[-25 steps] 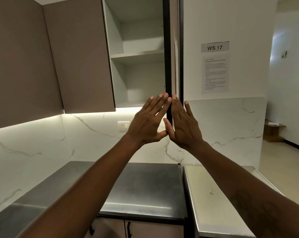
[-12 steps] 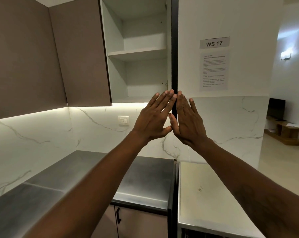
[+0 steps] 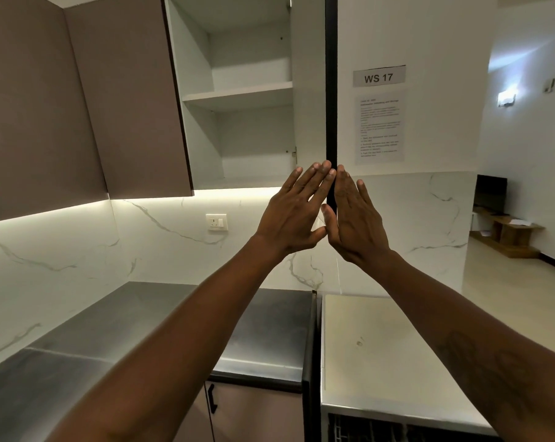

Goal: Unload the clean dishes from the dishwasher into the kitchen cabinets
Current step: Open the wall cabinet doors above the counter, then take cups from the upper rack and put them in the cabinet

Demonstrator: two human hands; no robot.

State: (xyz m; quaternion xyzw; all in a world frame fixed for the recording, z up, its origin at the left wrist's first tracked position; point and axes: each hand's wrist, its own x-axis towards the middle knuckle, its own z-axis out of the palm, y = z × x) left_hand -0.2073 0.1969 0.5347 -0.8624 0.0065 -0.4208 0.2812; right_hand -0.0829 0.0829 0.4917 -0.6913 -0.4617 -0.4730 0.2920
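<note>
An upper wall cabinet [image 3: 253, 90] stands open with two bare white shelves inside. Its door [image 3: 331, 90] swings out edge-on towards me, a dark vertical strip. My left hand [image 3: 293, 212] and my right hand [image 3: 354, 218] are raised flat in front of the door's lower end, fingers straight, fingertips close together on either side of the edge. Neither hand holds anything. At the bottom right a dark rack [image 3: 397, 430] of the dishwasher shows below a white top [image 3: 381, 346]. No dishes are visible.
Closed brown cabinets [image 3: 78, 106] hang to the left. A dark steel counter [image 3: 142, 330] runs below them, with a wall socket [image 3: 217, 222] on the marble backsplash. A paper sign reading WS 17 [image 3: 379, 77] is on the white wall. A room opens to the right.
My view has shifted left and closer to the cabinet, so the door now shows fully edge-on. Both hands stay raised together, a little higher against the door's lower end.
</note>
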